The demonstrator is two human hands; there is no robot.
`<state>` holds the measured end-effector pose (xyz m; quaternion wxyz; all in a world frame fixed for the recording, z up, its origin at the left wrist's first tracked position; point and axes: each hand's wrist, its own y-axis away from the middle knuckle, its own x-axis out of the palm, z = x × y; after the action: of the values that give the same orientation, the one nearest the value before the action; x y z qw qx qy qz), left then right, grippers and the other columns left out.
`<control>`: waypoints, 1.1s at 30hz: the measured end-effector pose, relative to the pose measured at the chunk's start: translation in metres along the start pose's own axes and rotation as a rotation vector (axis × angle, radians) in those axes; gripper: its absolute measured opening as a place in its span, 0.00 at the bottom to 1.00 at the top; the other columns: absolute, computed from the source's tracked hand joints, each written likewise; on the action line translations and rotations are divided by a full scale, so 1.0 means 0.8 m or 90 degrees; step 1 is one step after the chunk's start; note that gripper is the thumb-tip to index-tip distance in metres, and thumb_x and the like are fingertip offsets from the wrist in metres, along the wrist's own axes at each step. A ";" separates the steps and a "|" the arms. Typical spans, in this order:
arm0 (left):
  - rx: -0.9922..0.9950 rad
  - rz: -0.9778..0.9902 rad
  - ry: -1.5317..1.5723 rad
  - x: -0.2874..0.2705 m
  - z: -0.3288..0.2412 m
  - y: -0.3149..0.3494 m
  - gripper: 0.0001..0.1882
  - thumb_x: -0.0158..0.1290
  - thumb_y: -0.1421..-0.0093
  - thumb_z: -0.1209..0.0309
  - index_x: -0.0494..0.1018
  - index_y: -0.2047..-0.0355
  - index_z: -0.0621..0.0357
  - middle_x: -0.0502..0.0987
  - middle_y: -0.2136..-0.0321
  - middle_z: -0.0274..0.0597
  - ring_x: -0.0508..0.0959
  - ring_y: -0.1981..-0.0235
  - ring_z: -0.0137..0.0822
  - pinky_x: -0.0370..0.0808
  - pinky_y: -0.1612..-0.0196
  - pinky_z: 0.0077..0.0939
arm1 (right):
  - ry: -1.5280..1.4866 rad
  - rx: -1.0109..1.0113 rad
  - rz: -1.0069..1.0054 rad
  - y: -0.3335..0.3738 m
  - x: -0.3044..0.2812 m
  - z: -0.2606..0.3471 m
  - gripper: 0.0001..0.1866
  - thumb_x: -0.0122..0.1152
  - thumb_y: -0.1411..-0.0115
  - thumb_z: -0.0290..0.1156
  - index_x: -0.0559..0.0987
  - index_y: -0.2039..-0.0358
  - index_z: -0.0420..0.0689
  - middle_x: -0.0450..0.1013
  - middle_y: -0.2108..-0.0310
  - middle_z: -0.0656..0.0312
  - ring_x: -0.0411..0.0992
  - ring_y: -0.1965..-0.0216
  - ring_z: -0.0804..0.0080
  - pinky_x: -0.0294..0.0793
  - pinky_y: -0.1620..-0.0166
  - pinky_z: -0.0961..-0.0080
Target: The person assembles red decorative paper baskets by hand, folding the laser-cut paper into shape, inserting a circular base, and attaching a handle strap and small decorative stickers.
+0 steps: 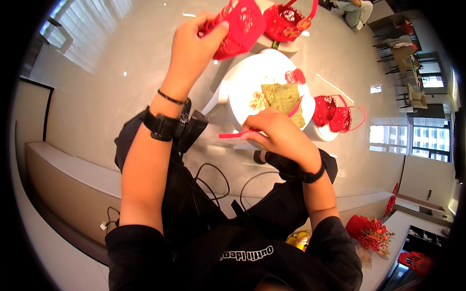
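My left hand (191, 48) is raised at the top centre, its fingers and thumb closed on a red cut-out felt basket (242, 26) with a flat, many-sided face. Lower and to the right, my right hand (281, 131) pinches a narrow red strip (230, 136); one end sticks out to the left and another part shows beyond the knuckles. Under and past that hand is a white round table (242, 72). On it lie a crumpled yellow-green sheet (281, 97), gold flower-shaped pieces (257, 100) and small red round pieces (295, 76).
A red basket with a handle (284, 26) stands on a pale surface beyond the table. More red handled baskets (332, 114) sit on a white stool (326, 133) at right. Black cables (213, 167) hang near my knees. A red flower arrangement (371, 235) is at lower right.
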<state>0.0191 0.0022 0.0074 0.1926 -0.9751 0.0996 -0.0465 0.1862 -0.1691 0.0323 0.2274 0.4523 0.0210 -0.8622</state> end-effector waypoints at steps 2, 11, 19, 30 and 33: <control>-0.025 0.037 -0.001 0.000 -0.001 -0.001 0.10 0.57 0.41 0.68 0.77 0.68 0.65 0.75 0.80 0.31 0.71 0.76 0.19 0.69 0.72 0.17 | -0.036 -0.032 -0.137 0.012 -0.022 0.010 0.07 0.64 0.43 0.29 0.77 0.69 0.40 0.73 0.75 0.54 0.72 0.71 0.54 0.72 0.62 0.67; -0.114 0.375 0.023 0.011 -0.038 -0.005 0.08 0.58 0.41 0.68 0.76 0.68 0.62 0.74 0.75 0.28 0.69 0.72 0.19 0.68 0.67 0.17 | 0.089 0.034 -0.353 0.039 -0.139 0.076 0.07 0.62 0.42 0.27 0.79 0.65 0.39 0.75 0.72 0.51 0.73 0.74 0.55 0.72 0.68 0.68; -0.110 0.701 0.095 0.021 -0.078 0.017 0.10 0.59 0.41 0.68 0.76 0.67 0.64 0.74 0.75 0.30 0.70 0.71 0.21 0.69 0.66 0.20 | 0.132 0.058 -0.058 0.028 -0.175 0.098 0.13 0.68 0.46 0.38 0.81 0.73 0.40 0.74 0.80 0.52 0.72 0.77 0.59 0.69 0.71 0.69; -0.185 0.852 0.158 0.014 -0.077 0.027 0.13 0.60 0.40 0.68 0.76 0.59 0.64 0.76 0.70 0.29 0.72 0.68 0.21 0.71 0.64 0.19 | 0.211 0.051 0.015 0.011 -0.161 0.119 0.10 0.68 0.53 0.30 0.78 0.73 0.38 0.70 0.82 0.51 0.69 0.79 0.57 0.67 0.73 0.68; -0.176 0.861 0.133 0.014 -0.072 0.026 0.14 0.60 0.40 0.68 0.76 0.59 0.64 0.76 0.70 0.30 0.72 0.68 0.21 0.71 0.64 0.20 | 0.239 0.027 0.010 0.005 -0.155 0.117 0.10 0.68 0.53 0.31 0.78 0.73 0.39 0.71 0.82 0.51 0.70 0.78 0.55 0.67 0.73 0.66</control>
<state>0.0189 -0.0397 0.0530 0.0431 -0.7051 0.7078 0.0033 0.1760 -0.1490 0.1857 0.2169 0.6101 0.0415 -0.7610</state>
